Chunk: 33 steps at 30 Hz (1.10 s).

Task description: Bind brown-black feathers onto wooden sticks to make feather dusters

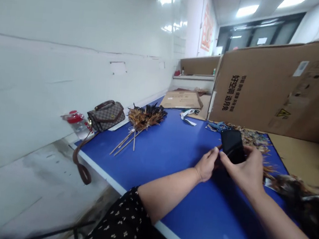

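Note:
My right hand (247,170) is wrapped round a black phone (232,145), holding it above the blue table (158,153). My left hand (207,164) rests beside it with its fingers curled, the fingertips touching the phone's lower left edge. Both forearms reach over the table's near edge. Loose brown feathers (256,139) lie just behind the phone.
A bundle of feathers on sticks (142,119) lies at the table's left. A brown handbag (107,114) and a red-capped bottle (75,122) sit near the wall. A large cardboard box (276,90) stands at the right, with flat cardboard (182,99) behind.

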Each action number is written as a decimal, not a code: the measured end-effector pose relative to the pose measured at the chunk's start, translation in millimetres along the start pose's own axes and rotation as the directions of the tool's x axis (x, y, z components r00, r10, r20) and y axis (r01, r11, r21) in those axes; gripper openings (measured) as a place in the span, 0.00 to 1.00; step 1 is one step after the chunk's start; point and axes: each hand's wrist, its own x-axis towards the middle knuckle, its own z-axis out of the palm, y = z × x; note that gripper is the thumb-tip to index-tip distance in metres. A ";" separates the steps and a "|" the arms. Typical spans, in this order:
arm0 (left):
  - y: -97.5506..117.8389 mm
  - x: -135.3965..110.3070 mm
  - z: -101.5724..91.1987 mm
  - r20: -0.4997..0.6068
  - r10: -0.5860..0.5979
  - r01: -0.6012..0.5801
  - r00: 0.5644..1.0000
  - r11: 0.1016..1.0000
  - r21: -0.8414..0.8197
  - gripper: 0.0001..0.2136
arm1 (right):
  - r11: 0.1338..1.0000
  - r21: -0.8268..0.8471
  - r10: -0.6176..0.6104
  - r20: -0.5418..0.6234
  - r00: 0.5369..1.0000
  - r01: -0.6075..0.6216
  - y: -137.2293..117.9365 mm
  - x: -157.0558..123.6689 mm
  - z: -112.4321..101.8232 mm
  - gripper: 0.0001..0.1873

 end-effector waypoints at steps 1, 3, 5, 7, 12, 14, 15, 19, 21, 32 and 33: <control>0.5 -1.6 2.4 0.037 -0.035 0.038 0.999 0.994 -0.104 0.37 | 1.000 0.008 0.028 -0.013 1.000 -0.028 -0.2 -0.1 16.4 0.48; 1.7 -3.9 6.3 0.109 -0.075 0.099 0.991 0.967 -0.235 0.35 | 0.995 0.019 0.095 -0.034 0.995 -0.094 7.7 -5.3 40.2 0.50; 3.1 -4.4 8.8 0.138 -0.119 0.156 0.983 0.942 -0.297 0.34 | 0.988 0.047 0.148 -0.040 0.988 -0.146 20.1 -14.6 52.5 0.51; 4.1 -3.2 9.7 0.131 -0.181 0.215 0.975 0.922 -0.322 0.34 | 0.980 0.072 0.187 -0.036 0.982 -0.184 29.7 -23.8 56.6 0.51; 4.2 -0.1 7.7 0.156 -0.292 0.329 0.944 0.876 -0.353 0.34 | 0.964 0.050 0.264 -0.069 0.962 -0.261 33.3 -34.8 54.6 0.53; 4.3 0.1 6.5 0.178 -0.319 0.363 0.931 0.858 -0.363 0.33 | 0.965 0.047 0.260 -0.081 0.962 -0.257 32.3 -36.9 53.2 0.53; 4.5 0.4 6.1 0.187 -0.334 0.381 0.924 0.849 -0.367 0.32 | 0.968 0.051 0.249 -0.083 0.965 -0.245 32.2 -38.0 52.7 0.52; 5.8 3.9 5.5 0.189 -0.378 0.423 0.906 0.813 -0.401 0.32 | 0.982 0.061 0.184 -0.077 0.980 -0.179 33.4 -42.6 51.3 0.52; 6.6 6.6 5.4 0.177 -0.382 0.420 0.907 0.797 -0.434 0.32 | 0.985 0.051 0.166 -0.066 0.984 -0.163 34.5 -44.3 50.6 0.54; 13.9 10.0 1.3 0.099 -0.447 0.440 0.889 0.772 -0.459 0.32 | 0.992 0.077 0.106 -0.018 0.994 -0.104 30.4 -47.4 46.3 0.55; 13.5 9.9 1.5 0.095 -0.439 0.432 0.893 0.782 -0.450 0.33 | 0.991 0.081 0.108 -0.011 0.994 -0.107 29.2 -47.7 45.6 0.55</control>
